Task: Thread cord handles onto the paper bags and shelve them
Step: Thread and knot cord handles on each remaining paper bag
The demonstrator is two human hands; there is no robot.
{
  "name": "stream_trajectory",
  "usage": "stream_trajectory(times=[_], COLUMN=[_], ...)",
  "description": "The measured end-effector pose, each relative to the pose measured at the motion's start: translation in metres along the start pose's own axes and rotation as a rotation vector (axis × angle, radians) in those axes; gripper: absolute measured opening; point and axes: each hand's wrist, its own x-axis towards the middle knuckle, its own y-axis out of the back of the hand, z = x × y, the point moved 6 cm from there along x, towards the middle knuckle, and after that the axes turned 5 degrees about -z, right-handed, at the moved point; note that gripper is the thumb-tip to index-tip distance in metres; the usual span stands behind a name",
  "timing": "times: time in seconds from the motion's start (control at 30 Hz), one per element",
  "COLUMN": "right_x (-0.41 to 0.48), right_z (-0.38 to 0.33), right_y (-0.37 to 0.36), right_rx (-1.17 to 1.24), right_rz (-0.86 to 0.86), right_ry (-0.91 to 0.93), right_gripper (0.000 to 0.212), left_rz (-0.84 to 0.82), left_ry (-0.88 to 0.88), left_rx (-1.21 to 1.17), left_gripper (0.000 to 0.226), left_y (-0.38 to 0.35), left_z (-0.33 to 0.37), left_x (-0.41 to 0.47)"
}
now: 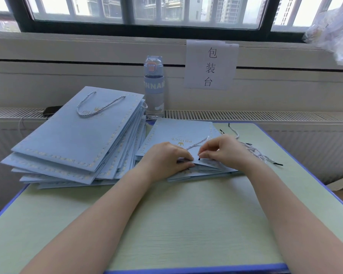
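A flat light-blue paper bag (178, 133) lies on top of a small pile at the middle of the table, its mouth toward me. My left hand (166, 157) pinches the bag's near top edge. My right hand (224, 151) pinches the black tip of a white-and-blue twisted cord (198, 143) at the bag's edge; the cord loops back over the bag. Loose cords (259, 153) with black tips lie on the table just right of my right hand.
A tall fanned stack of blue bags (77, 139) sits at the left, the top one with a cord handle. A clear water bottle (153, 86) stands behind by the wall, a paper sign (211, 64) beside it. A phone (52, 110) lies on the radiator ledge.
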Motion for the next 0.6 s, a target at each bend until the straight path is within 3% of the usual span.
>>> stream_trajectory(times=[0.17, 0.33, 0.6], right_x=[-0.002, -0.007, -0.012], right_z=[-0.005, -0.02, -0.025], right_y=[0.003, 0.015, 0.018], right_rx=[-0.073, 0.005, 0.006], right_rz=[0.016, 0.126, 0.084], right_ry=[0.052, 0.132, 0.161], right_gripper=[0.008, 0.019, 0.01], left_rz=[0.218, 0.463, 0.527], left_ry=[-0.038, 0.011, 0.101], left_rx=[0.122, 0.131, 0.096], left_gripper=[0.036, 0.029, 0.029], left_y=[0.01, 0.03, 0.035], left_z=[0.005, 0.01, 0.008], left_x=[-0.003, -0.006, -0.008])
